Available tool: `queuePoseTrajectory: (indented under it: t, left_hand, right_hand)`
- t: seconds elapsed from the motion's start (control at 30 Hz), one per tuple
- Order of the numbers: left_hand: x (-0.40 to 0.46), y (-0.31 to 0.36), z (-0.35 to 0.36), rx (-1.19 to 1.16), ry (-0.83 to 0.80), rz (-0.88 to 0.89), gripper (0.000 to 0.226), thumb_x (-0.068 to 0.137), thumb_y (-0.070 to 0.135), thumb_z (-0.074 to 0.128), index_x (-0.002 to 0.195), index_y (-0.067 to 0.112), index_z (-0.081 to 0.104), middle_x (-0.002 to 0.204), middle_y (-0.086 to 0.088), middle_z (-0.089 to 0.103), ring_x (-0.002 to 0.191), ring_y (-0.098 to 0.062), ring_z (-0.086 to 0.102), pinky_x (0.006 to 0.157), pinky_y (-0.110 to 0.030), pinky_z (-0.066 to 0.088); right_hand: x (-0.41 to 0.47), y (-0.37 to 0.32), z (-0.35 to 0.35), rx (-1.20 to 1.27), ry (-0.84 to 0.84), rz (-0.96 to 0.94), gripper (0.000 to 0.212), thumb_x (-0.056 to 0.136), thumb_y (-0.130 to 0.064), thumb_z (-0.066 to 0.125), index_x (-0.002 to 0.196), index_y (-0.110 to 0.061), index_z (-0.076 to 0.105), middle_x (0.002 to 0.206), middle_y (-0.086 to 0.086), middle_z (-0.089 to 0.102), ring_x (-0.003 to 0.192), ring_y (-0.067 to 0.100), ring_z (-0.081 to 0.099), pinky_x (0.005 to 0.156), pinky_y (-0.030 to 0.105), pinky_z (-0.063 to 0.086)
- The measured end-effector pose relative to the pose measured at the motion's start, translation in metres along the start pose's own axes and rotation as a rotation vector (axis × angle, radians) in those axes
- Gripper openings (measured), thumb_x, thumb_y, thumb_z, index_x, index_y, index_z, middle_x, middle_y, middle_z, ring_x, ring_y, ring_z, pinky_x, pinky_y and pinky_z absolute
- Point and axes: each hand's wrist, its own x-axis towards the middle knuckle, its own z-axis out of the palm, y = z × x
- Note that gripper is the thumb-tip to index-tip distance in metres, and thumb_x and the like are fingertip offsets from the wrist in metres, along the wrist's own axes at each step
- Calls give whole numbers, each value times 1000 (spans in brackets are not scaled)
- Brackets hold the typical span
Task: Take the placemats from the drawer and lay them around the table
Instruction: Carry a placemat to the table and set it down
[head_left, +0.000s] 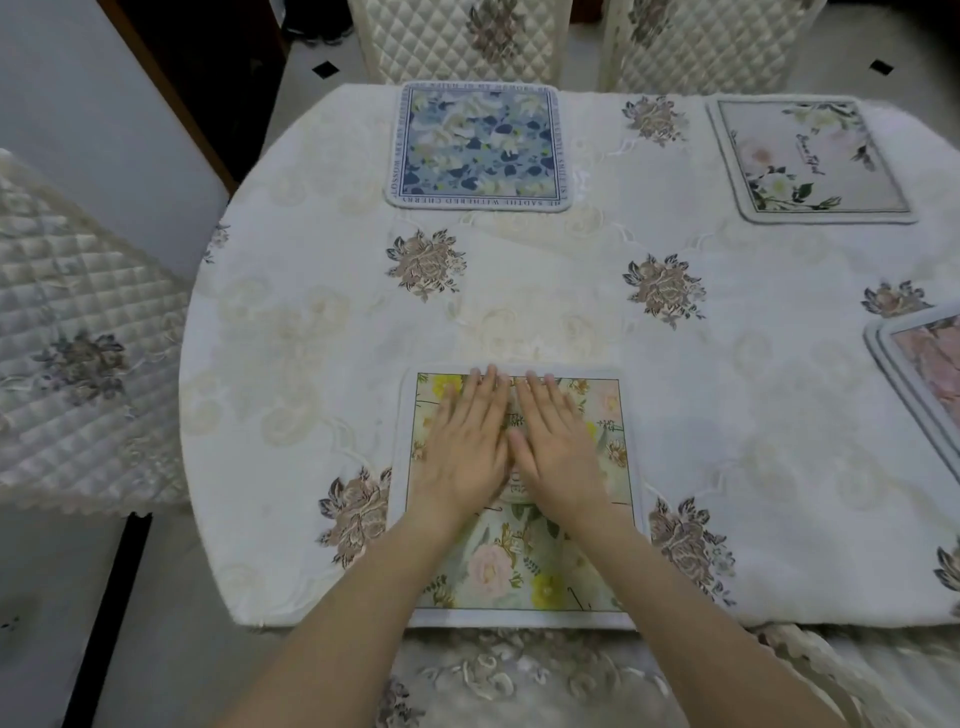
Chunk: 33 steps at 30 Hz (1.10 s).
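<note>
Head view showed your left hand (462, 447) and right hand (558, 447) lying flat, side by side, on the yellow-flowered placemat (519, 566) at the near edge of the counter (311, 338). Your fingers (488, 395) were straight and close together, pressing down on the mat and gripping nothing. Well beyond your fingertips lay the blue placemat (478, 145); far to their right sat the white rose placemat (810, 156), and a pink placemat (924, 374) lay at the right edge.
</note>
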Motion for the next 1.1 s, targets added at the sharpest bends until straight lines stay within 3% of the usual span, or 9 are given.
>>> queuePoseTrajectory:
  t: [0.1, 0.33, 0.47, 0.77, 0.93, 1.0, 1.1]
  left_hand:
    - [26, 4, 20, 15, -44, -62, 65, 94, 39, 12, 148, 14, -17, 159, -5, -15, 145, -17, -18, 119, -40, -8]
    - [29, -18, 32, -19, -19, 23, 63, 98, 41, 11, 151, 12, -6, 160, -4, -10, 146, -14, -15, 119, -33, -6]
    - [14, -54, 24, -78, 2, -35, 60, 102, 41, 12, 151, 13, -7, 159, -2, -11, 145, -10, -15, 119, -30, -6]
    - [5, -76, 23, -50, 20, -41, 62, 101, 40, 17, 152, 9, 3, 160, -5, -1, 147, -15, -5, 119, -30, -2]
    - [-13, -45, 8, 8, 0, -32, 63, 101, 41, 12, 151, 6, -2, 159, -13, -6, 146, -23, -10, 118, -35, -9]
    - [-46, -10, 13, -27, -25, 84, 62, 102, 41, 13, 151, 7, -5, 159, -12, -9, 146, -23, -12, 117, -36, -11]
    - [-89, 22, 30, -82, -51, 219, 62, 100, 40, 11, 152, 6, 2, 159, -13, 3, 148, -23, 2, 119, -37, -2]
  right_hand:
    - [30, 1, 19, 37, -25, 8, 61, 98, -41, 13, 152, -13, 17, 159, 3, 14, 147, 13, 2, 120, 33, 1]
    - [29, 27, 23, -81, -79, -66, 66, 97, -48, 7, 153, -13, 9, 160, 1, 4, 147, 12, -2, 120, 34, 1]
    - [16, 62, 6, -76, -73, 14, 60, 99, -43, 10, 153, -17, 0, 160, -2, -2, 146, 9, -9, 120, 32, -3]
    - [3, 92, 0, -144, -39, 69, 62, 98, -37, 18, 152, -7, 10, 159, 7, 7, 147, 15, 0, 120, 34, 3]
    - [-9, 60, -10, -141, -7, 173, 64, 96, -39, 8, 151, -5, 8, 159, 11, 7, 147, 20, 1, 119, 32, -4]
    - [-34, 22, -2, -98, 19, 105, 60, 99, -35, 12, 151, -4, 12, 158, 9, 7, 147, 23, 4, 120, 35, 0]
    - [-74, -25, 26, 26, -80, -40, 58, 101, -38, 10, 150, -7, 16, 157, 4, 9, 148, 20, 9, 119, 38, 7]
